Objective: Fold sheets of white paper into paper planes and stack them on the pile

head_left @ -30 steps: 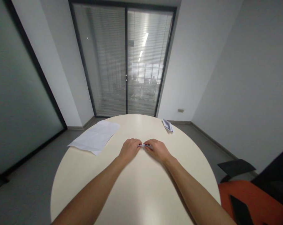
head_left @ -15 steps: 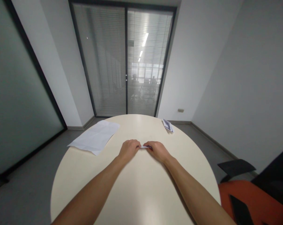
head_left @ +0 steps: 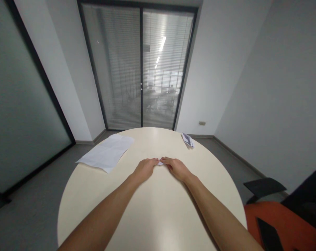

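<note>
A small piece of folded paper [head_left: 160,163] sits at the middle of the round table, mostly covered by my fingers. My left hand [head_left: 145,167] grips its left side, fingertips lying over the top. From the other side my right hand [head_left: 175,167] holds the right part, its fingers stretched across the upper face and the thumb tucked out of sight. Only a narrow pale strip shows between the two hands, so the folds cannot be made out.
A large creased white sheet [head_left: 105,152] lies at the table's left edge, partly overhanging. Near the far right edge rests a folded printed paper [head_left: 187,140]. An orange chair [head_left: 278,223] with black armrests stands close on the right. Beyond the table [head_left: 152,209] is a glass partition [head_left: 142,69] with blinds.
My fingers have shifted from pinching the folded paper's edges to lying flatter over its top, with the fingertips closer together. The other papers have stayed put.
</note>
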A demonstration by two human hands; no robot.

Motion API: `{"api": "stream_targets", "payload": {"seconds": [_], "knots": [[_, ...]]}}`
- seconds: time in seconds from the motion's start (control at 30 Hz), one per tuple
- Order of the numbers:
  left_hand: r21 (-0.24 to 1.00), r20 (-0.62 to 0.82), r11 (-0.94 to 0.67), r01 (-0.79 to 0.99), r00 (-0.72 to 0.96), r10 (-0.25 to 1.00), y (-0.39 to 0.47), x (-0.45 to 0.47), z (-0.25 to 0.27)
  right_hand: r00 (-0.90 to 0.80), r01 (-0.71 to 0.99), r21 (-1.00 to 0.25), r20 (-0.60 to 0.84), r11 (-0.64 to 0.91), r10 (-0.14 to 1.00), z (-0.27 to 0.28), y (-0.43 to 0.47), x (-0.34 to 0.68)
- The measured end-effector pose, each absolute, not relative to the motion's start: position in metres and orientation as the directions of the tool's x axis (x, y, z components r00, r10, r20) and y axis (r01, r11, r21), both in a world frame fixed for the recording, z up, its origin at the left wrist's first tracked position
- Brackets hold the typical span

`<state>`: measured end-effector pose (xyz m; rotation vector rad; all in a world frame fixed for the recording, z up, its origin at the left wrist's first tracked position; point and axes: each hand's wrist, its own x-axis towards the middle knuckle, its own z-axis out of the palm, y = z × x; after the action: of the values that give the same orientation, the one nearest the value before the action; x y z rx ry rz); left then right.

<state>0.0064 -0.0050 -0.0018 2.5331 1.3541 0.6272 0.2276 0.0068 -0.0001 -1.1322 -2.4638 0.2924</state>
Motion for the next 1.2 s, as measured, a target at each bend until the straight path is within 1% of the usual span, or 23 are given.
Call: {"api": "stream_targets", "payload": {"seconds": [0.1, 0.2, 0.3, 0.43, 0.63, 0.8, 1.0, 1.2], "knots": [[0.321, 0.262, -0.608, 0.726, 0.549, 0.794, -0.003, 0.007, -0.008, -0.607, 0.675, -0.359, 0.226, 0.644, 0.762, -0.004, 0.008, 0.229], [0.271, 0.206, -0.618, 0.738, 0.583, 0.786, -0.005, 0.009, -0.011, -0.612, 0.72, -0.35, 0.089, 0.6, 0.786, 0.001, 0.002, 0.228], [0.231, 0.152, -0.613, 0.756, 0.594, 0.79, -0.01, 0.011, -0.01, -0.566, 0.788, -0.315, -0.034, 0.528, 0.824, 0.01, -0.007, 0.223], [0.203, 0.082, -0.606, 0.769, 0.603, 0.793, -0.013, 0.012, -0.007, -0.527, 0.829, -0.283, -0.104, 0.483, 0.843, 0.016, -0.014, 0.216], [0.205, 0.051, -0.586, 0.784, 0.589, 0.806, -0.012, 0.013, -0.006, -0.449, 0.882, -0.24, -0.172, 0.405, 0.877, 0.016, -0.013, 0.21], [0.19, 0.03, -0.561, 0.806, 0.567, 0.823, -0.014, 0.016, -0.003, -0.427, 0.891, -0.244, -0.169, 0.382, 0.889, 0.015, -0.014, 0.21], [0.2, 0.013, -0.543, 0.816, 0.552, 0.834, -0.014, 0.017, -0.001, -0.457, 0.866, -0.272, -0.088, 0.42, 0.885, 0.009, -0.01, 0.216], [0.216, 0.066, -0.536, 0.816, 0.536, 0.842, -0.011, 0.017, -0.006, -0.514, 0.817, -0.306, -0.004, 0.488, 0.858, 0.007, -0.004, 0.225]]}}
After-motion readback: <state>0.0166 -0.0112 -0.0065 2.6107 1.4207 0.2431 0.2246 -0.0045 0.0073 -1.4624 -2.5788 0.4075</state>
